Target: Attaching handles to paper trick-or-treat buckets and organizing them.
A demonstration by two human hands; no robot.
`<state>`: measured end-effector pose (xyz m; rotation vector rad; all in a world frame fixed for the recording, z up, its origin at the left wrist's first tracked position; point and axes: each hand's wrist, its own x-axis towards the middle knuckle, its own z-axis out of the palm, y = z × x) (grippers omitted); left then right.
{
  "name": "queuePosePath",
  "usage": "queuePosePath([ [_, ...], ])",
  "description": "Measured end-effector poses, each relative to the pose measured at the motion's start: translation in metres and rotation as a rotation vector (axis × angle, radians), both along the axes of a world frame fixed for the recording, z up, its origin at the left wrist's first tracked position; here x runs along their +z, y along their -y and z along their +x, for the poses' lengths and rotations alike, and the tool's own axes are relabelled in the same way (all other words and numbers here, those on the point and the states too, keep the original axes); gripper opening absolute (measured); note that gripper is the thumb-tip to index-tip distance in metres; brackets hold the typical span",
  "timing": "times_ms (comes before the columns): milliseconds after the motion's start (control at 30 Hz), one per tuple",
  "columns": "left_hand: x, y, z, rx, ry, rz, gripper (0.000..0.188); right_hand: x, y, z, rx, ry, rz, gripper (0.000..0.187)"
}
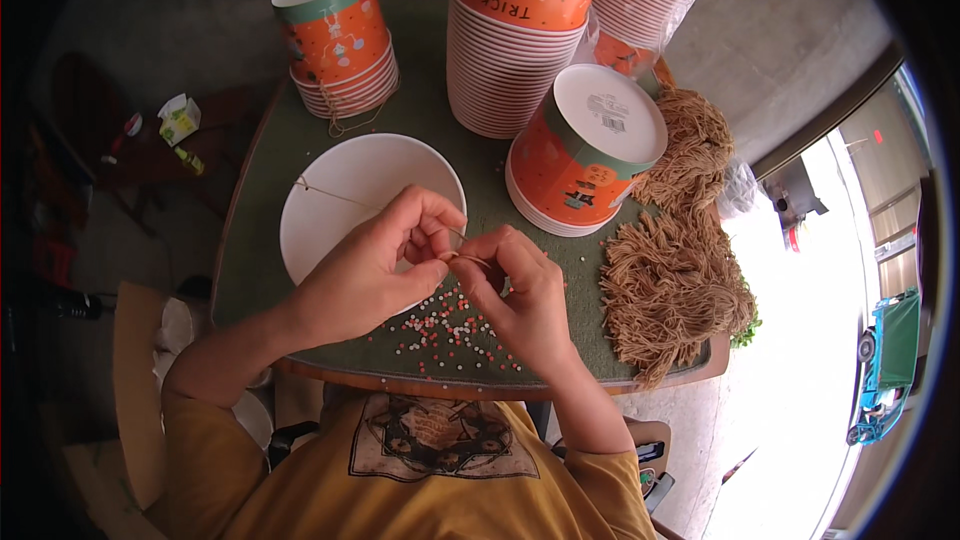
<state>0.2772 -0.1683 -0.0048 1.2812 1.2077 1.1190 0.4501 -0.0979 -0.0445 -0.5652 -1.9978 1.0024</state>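
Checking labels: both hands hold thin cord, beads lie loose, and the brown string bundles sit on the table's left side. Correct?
One error: the brown string bundles sit on the right side of the table, as the head view shows. The rest stands.

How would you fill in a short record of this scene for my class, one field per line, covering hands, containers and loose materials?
Left hand: pinching thin string, over the open bucket
Right hand: pinching the string, beside the left hand
String: runs from the open bucket's left rim to the hands
Open bucket: white inside, mouth up
Nearest stack: orange and green buckets, bottoms up
Beads: pink and white, scattered near the table's front edge
Yarn: brown bundles, right side
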Motion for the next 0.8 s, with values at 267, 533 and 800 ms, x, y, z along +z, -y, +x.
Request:
queuePosePath([
  [267, 0.005, 0.006, 0.002, 0.053, -0.625, 0.299, 0.022, 0.0, 0.007, -0.001, -0.003, -0.004, -0.085, 0.014],
  [533, 0.003, 0.011, 0.008, 0.169, -0.795, 0.406, 0.016, -0.01, 0.008, -0.008, -0.073, -0.044, 0.283, 0.02],
  [800, -0.002, 0.013, 0.008, 0.223, -0.521, 0.248, 0.01, -0.015, 0.01, -0.008, -0.15, 0.003, 0.559, 0.028],
])
